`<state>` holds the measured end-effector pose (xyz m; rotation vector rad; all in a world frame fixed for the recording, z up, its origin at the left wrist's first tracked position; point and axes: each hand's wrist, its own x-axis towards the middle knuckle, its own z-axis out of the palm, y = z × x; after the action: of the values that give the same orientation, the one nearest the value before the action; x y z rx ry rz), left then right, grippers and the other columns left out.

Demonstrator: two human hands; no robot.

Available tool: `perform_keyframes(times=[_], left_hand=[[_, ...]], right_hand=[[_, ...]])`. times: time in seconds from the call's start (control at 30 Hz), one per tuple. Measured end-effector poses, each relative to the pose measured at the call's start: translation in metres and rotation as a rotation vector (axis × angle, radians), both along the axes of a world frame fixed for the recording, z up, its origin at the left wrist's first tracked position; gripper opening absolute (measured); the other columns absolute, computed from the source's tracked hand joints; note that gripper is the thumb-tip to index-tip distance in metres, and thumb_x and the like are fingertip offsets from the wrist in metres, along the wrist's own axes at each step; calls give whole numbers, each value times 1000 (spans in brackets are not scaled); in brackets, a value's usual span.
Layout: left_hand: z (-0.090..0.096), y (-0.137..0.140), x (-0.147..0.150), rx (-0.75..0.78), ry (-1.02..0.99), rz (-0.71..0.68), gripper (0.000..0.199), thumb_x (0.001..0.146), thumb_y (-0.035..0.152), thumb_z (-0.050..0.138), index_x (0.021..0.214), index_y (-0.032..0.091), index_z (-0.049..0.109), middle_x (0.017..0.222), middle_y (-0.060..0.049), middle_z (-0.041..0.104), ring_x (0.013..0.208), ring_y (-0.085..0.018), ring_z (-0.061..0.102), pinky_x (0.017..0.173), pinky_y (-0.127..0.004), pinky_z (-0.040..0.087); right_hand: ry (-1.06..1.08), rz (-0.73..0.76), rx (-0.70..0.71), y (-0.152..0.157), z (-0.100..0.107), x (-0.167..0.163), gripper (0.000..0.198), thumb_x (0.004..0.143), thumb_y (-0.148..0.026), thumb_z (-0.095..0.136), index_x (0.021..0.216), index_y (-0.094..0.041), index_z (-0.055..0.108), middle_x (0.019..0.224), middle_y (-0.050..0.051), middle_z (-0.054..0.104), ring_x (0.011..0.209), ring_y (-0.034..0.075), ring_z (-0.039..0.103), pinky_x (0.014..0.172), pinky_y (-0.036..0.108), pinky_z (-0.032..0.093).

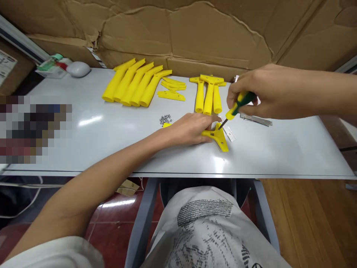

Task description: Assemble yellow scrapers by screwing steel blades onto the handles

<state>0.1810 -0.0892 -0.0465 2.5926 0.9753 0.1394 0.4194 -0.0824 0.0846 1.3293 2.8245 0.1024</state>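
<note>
Your right grip (252, 95) clamps the screwdriver (231, 113), left grip (193, 128) the yellow scraper (222, 140), tip at its head. Beyond it, three scrapers (208, 97) look assembled; to its left, five handles (136, 83) look left to do.

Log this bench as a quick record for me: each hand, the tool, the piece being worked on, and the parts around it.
Left hand: left hand, holding a yellow T-shaped piece on the white table
Right hand: right hand, gripping a screwdriver
Tool position: tip at the held piece's head
Beside the head: thin metal blade
Beyond left hand: three similar T-shaped pieces
Left of those: flat yellow strips, then five yellow handles in a row
Near left wrist: pile of small screws
Backdrop: cardboard
</note>
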Motion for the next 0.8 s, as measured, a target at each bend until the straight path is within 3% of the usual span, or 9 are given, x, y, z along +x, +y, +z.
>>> perform_keyframes(times=[0.1,0.17,0.27,0.37,0.5,0.6,0.7,0.77,0.8], left_hand=[[-3,2,0,-9,-6,-4,70,100,32,86,164,19,60,114,-8,83,108,-30,76,78,-33,43],[-4,2,0,-12,-12,0,70,100,32,86,165,19,60,115,-8,82,109,-30,76,78,-33,43],[-3,2,0,-23,-28,-2,69,101,32,84,165,19,60,116,-9,82,108,-30,75,78,-32,42],[0,1,1,-31,-20,-4,65,100,30,83,161,17,63,116,-11,82,107,-30,75,76,-33,41],[1,1,2,-13,-1,2,62,101,33,84,158,17,65,115,-11,82,108,-31,74,78,-34,42],[1,1,2,-25,-5,12,65,101,33,84,161,18,63,115,-10,82,107,-31,75,78,-33,43],[2,0,2,-30,-3,9,65,101,32,83,161,17,64,118,-11,82,108,-32,76,78,-34,45],[2,0,1,-28,-7,1,61,101,33,82,158,17,66,123,-12,83,110,-31,76,80,-34,48],[1,0,1,-27,-13,-4,58,102,33,82,156,17,68,126,-12,83,111,-31,76,82,-35,49]], right_hand=[[-223,6,-74,-4,9,-10,43,92,-33,86,134,-30,76,111,9,78,89,29,72,73,40,50],[-264,-31,-39,-4,10,-12,30,104,-46,76,125,-25,78,97,10,76,82,28,68,68,40,45],[-173,-14,-43,2,7,-9,4,100,-32,81,101,-28,79,83,5,72,73,23,61,67,39,41],[-21,10,-104,10,2,-2,49,74,-30,105,116,-33,81,92,3,74,69,20,60,64,37,43],[27,17,-106,14,-2,2,37,86,-62,98,99,-32,82,67,2,63,56,19,47,58,39,34],[16,91,-49,11,-1,-2,34,86,-54,100,108,-35,84,78,3,69,66,20,55,64,39,41],[-10,36,4,5,3,-10,28,95,-50,92,114,-31,84,75,4,68,71,22,59,65,38,41],[-36,-11,-10,3,6,-14,12,95,-33,90,106,-29,85,74,3,69,69,20,58,64,36,38],[-42,-10,-17,3,7,-15,19,90,-23,92,107,-28,85,80,2,72,69,19,58,66,35,39]])
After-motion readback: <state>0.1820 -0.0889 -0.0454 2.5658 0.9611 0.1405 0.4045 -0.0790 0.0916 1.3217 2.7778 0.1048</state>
